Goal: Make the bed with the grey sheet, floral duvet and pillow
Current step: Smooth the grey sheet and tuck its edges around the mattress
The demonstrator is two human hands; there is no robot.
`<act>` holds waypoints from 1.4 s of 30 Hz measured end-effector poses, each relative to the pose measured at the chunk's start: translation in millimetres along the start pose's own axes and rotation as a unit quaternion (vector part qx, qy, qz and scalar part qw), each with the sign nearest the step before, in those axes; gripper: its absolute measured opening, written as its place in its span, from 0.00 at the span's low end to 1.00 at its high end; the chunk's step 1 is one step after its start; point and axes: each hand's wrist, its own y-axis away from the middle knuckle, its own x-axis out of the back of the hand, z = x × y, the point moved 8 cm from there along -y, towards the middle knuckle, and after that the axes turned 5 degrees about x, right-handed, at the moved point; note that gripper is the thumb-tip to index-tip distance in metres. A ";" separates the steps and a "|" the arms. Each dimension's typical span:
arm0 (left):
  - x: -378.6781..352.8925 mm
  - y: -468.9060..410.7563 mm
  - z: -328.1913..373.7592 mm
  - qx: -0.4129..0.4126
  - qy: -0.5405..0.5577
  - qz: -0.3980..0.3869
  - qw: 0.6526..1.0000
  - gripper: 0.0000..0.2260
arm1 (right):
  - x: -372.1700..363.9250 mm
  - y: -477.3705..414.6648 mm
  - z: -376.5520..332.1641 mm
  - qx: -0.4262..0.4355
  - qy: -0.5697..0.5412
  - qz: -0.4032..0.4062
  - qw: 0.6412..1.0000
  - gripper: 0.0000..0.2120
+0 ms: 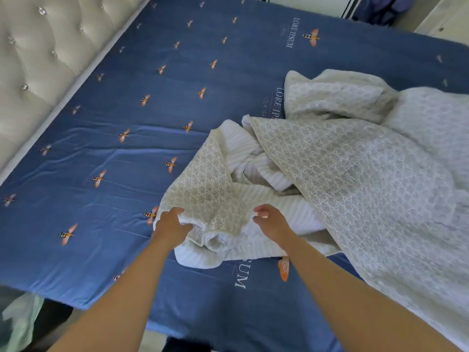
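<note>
The floral duvet (355, 174) lies crumpled over the right half of the bed, its grey-and-white patterned face up and its white striped underside showing where the near left corner has folded back. That corner is bunched into a loose roll near the middle of the bed's near side.

The left hand (172, 224) grips the left end of this roll, fingers curled over the top and thumb pressed in from the right. The right hand (270, 221) sits just to the right, on the striped underside, with its fingers bent and a little apart; whether it actually has hold of the cloth I cannot tell.

Under the duvet a blue bee-print sheet (127, 153) covers the mattress, lying fairly flat with light creases across the left half and printed lettering near the middle. The heaped duvet hides most of the sheet's right side.

A cream tufted headboard (38, 59) with shiny buttons runs along the far left. On the floor at the near left corner lies a pale green cloth (17, 321). At the far right, beyond the bed, a dark blue bundle (385, 8) sits beside a white cabinet (446, 19).
</note>
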 end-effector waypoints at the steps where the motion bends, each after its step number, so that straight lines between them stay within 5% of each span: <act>1: 1.3 -3.2 2.4 -0.002 -0.008 0.007 1.000 0.26 | 3.3 -5.5 -5.1 0.012 0.027 0.003 1.000 0.08; 9: 2.0 -122.1 17.3 -0.029 -0.022 -0.023 0.999 0.34 | 3.4 -122.1 -36.5 0.042 0.295 0.069 0.952 0.26; 15: -9.8 -207.2 36.6 -0.071 -0.032 -0.035 0.996 0.42 | 25.6 -171.3 -19.6 -0.004 0.385 0.154 0.910 0.19; 22: -22.6 -242.4 83.8 -0.106 -0.032 0.042 0.993 0.46 | 87.4 -157.4 -31.4 0.088 0.433 0.435 0.785 0.23; 23: -27.3 -242.4 88.3 -0.112 -0.033 0.033 0.993 0.36 | 100.2 -157.2 -26.7 0.076 0.422 0.444 0.787 0.24; 25: -42.6 -231.6 100.1 -0.159 -0.068 -0.004 0.985 0.07 | 115.7 -167.5 -5.2 0.033 0.376 0.372 0.848 0.25; 26: -51.2 -221.5 106.1 -0.197 -0.104 -0.016 0.975 0.04 | 115.6 -173.1 11.1 0.001 0.350 0.303 0.886 0.23; 29: -67.5 -187.3 112.3 -0.295 -0.223 -0.005 0.929 0.06 | 98.0 -168.5 37.9 -0.023 0.409 0.182 0.894 0.17; 30: -71.4 -170.1 114.9 -0.332 -0.258 0.014 0.907 0.02 | 92.4 -159.7 39.4 -0.007 0.432 0.182 0.883 0.15; 34: -101.9 -113.5 111.1 -0.474 -0.330 -0.003 0.816 0.16 | 99.0 -139.5 56.1 -0.033 0.462 0.195 0.865 0.32; 36: -116.7 -96.9 101.0 -0.540 -0.359 -0.020 0.761 0.18 | 119.1 -134.9 60.8 -0.065 0.487 0.209 0.846 0.25; 39: -132.1 -90.2 83.4 -0.524 -0.440 -0.038 0.728 0.17 | 134.9 -119.0 49.6 -0.047 0.463 0.250 0.849 0.17; 42: -138.2 -90.0 78.4 -0.455 -0.512 -0.033 0.728 0.17 | 112.0 -96.0 60.2 -0.031 0.427 0.175 0.886 0.15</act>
